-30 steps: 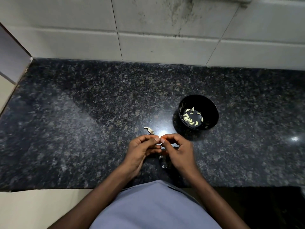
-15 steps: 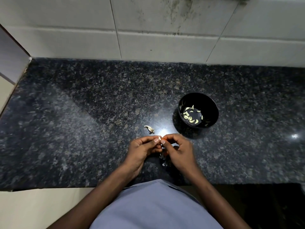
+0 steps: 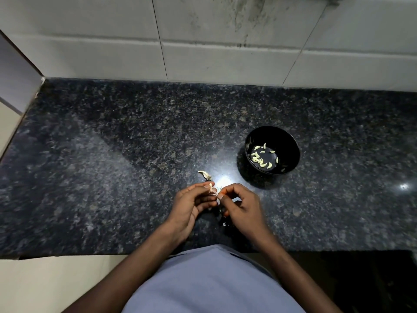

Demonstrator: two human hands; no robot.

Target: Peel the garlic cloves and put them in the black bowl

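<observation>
**At the near edge of the table, a clove between two hands**

Over the dark speckled table [image 3: 112,177], the left hand [image 3: 191,206] and right hand [image 3: 242,205] meet fingertip to fingertip, both pinching one pale garlic clove [image 3: 212,190]. A scrap of peel [image 3: 205,175] lies just beyond them. Farther right stands the black bowl [image 3: 291,145], with peeled cloves [image 3: 261,159] in its bottom.

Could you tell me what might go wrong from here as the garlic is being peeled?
The garlic clove is pinched only at the fingertips of the left hand and right hand, so it may slip onto the dark granite counter. The black bowl stands off to the right, so a tossed clove could miss it.
</observation>
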